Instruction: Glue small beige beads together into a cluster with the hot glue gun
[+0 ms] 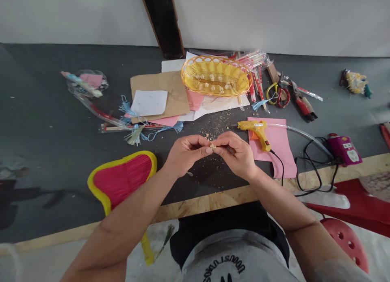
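Note:
My left hand (190, 152) and my right hand (234, 154) meet over the dark tabletop, both closed. Pinched between their fingertips is a small cream-coloured, flower-like piece (213, 146). Pale crumbs (217, 123) are scattered on the table around and beyond the fingers. Behind the hands, a yellow woven basket (217, 91) holds several similar small cream pieces (212, 77). Just right of my right hand lies a yellow hot glue gun (257, 132) on pink paper (284, 148). A red fan with a yellow border (123, 176) lies left of my left hand, partly covered by my forearm.
Brown paper (178, 87) and white sheets lie beside the basket. Scissors (278, 93) and red-handled pliers (303, 105) are at the right. A purple power box (345, 150) with black cables sits near the front edge. Blue tassels (134, 127) and a plastic bag (91, 79) lie left.

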Demonstrator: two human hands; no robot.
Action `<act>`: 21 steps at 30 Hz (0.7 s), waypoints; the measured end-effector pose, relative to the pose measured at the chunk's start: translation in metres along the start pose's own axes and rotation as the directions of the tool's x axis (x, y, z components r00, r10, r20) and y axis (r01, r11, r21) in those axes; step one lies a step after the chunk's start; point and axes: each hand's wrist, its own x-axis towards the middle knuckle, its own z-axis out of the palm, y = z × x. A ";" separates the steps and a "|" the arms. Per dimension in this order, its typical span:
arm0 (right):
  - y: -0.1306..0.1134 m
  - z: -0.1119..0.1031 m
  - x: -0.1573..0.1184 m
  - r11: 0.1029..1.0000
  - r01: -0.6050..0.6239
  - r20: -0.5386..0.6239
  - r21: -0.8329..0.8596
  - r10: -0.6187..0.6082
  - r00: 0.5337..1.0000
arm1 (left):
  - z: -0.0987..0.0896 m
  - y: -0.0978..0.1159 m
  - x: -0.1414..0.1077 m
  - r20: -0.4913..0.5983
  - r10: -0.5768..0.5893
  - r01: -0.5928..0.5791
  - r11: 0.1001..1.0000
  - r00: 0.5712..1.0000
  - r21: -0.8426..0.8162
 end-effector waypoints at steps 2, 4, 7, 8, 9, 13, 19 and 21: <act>0.000 0.000 0.000 1.000 -0.012 0.005 0.007 0.012 1.000 | 0.000 0.000 0.000 -0.008 0.012 -0.012 0.999 1.000 0.035; 0.001 0.001 0.000 1.000 -0.010 0.009 0.018 0.010 1.000 | 0.000 0.000 0.000 -0.014 0.021 -0.020 0.998 1.000 0.065; 0.001 0.001 0.000 0.999 0.004 0.004 0.037 -0.004 1.000 | 0.000 0.000 -0.001 -0.023 0.035 -0.032 0.995 0.999 0.094; 0.001 0.001 0.000 0.999 0.007 0.004 0.039 -0.007 1.000 | 0.000 0.000 -0.001 -0.027 0.041 -0.038 0.994 0.999 0.103; 0.001 0.001 0.000 0.999 0.010 0.004 0.040 -0.010 1.000 | 0.000 0.000 -0.001 -0.031 0.049 -0.045 0.992 0.998 0.117; 0.002 0.001 0.000 0.999 0.010 0.003 0.039 -0.010 1.000 | -0.002 0.000 -0.001 -0.032 0.082 -0.074 0.977 0.996 0.200; 0.003 0.002 0.000 0.998 0.006 0.003 0.058 -0.007 1.000 | -0.002 0.001 -0.001 -0.030 0.117 -0.106 0.963 0.993 0.249; 0.003 0.002 0.000 0.998 0.001 0.005 0.061 -0.002 1.000 | -0.001 0.002 -0.001 -0.035 0.132 -0.119 0.959 0.991 0.257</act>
